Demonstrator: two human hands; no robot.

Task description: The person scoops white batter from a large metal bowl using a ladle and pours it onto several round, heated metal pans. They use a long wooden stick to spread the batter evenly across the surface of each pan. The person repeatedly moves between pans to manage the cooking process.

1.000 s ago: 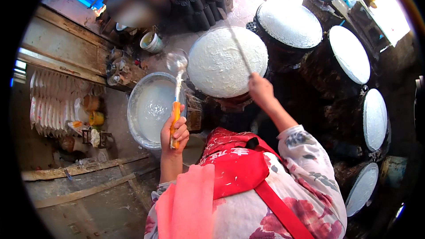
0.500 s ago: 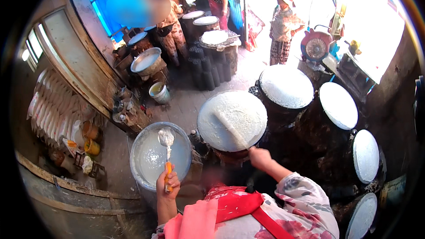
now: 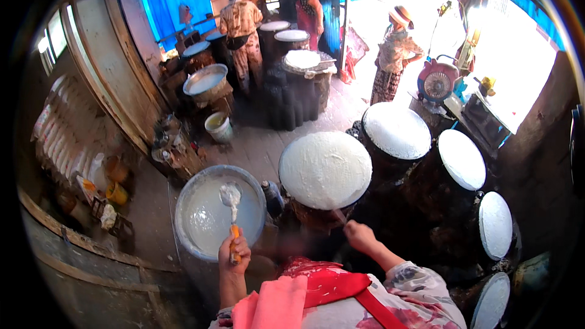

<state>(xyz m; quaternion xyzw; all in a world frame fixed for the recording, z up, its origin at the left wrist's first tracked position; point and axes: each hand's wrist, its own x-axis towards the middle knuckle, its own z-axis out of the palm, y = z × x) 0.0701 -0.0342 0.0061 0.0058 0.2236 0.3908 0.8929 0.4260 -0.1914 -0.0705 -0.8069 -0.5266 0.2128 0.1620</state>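
Note:
My left hand (image 3: pixel 236 247) grips an orange-handled ladle (image 3: pixel 230 195) coated in white batter, held upright in the picture over a wide metal basin (image 3: pixel 198 222) of thin white liquid. My right hand (image 3: pixel 361 236) is closed on a flat spreader (image 3: pixel 336 215), whose end is at the near edge of a round black griddle topped with a white batter layer (image 3: pixel 325 167); part of the spreader is hidden or dark against the stove. A small dark cylinder (image 3: pixel 273 198) stands between basin and griddle.
More white-covered griddles (image 3: pixel 396 129) curve along my right. Three people (image 3: pixel 241 30) (image 3: pixel 309 15) (image 3: pixel 395 55) stand farther back among stoves and black cylinders (image 3: pixel 291 106). A fan (image 3: pixel 437 84) is back right. A bucket (image 3: pixel 218 129), stacked white sacks (image 3: pixel 64 140) and a wooden doorframe (image 3: pixel 116 85) are left.
My view has tilted up, showing more room and people. My right hand has drawn the spreader from across the batter down to the griddle's near edge. The ladle remains over the basin.

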